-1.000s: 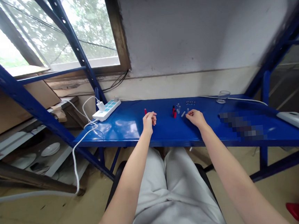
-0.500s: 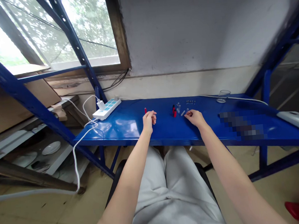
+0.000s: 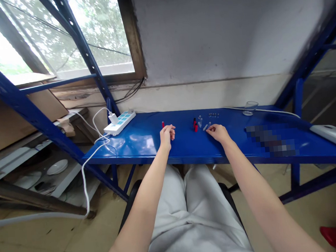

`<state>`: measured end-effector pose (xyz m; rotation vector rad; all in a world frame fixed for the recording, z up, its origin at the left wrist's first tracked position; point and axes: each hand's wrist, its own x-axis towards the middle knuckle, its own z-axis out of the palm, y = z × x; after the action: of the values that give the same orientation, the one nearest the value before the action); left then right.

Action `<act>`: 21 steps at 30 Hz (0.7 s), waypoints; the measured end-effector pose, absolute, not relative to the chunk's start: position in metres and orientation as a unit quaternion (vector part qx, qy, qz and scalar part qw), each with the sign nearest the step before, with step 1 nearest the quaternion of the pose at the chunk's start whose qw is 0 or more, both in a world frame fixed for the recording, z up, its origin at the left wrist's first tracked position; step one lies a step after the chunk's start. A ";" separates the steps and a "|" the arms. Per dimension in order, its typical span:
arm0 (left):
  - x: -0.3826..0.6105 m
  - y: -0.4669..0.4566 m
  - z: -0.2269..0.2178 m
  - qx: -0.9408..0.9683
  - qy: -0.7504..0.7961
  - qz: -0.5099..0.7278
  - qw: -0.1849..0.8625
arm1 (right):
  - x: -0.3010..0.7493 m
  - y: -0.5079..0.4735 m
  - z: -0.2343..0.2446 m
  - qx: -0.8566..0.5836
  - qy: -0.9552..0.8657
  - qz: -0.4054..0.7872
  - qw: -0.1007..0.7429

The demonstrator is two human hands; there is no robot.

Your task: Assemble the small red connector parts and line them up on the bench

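Where the right fingers [image 3: 211, 129] curl nearly together, hold unclear, a clear tube [image 3: 205, 127] lies beside them

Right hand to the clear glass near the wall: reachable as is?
Probably yes: the clear glass stands beyond and to the right of the right hand; nothing seems to block the way, since the clear pieces lie leftward.

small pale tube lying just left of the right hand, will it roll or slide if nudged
The small pale tube may roll if pushed sideways, as it looks narrow and lies on its side. It could also slide, since the blue tabletop looks glossy. It is probably light, being tiny compared with the right hand.
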<state>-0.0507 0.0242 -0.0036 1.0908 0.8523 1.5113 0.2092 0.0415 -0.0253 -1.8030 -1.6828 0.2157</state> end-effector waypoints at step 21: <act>-0.129 0.029 0.025 0.658 0.589 0.463 0.071 | 0.200 0.021 -0.008 -0.651 -0.546 0.024 0.527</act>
<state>-0.1290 0.0295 0.0246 1.9799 1.7728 1.3927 0.2005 0.0207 -0.0077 -1.5561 -1.3050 0.0566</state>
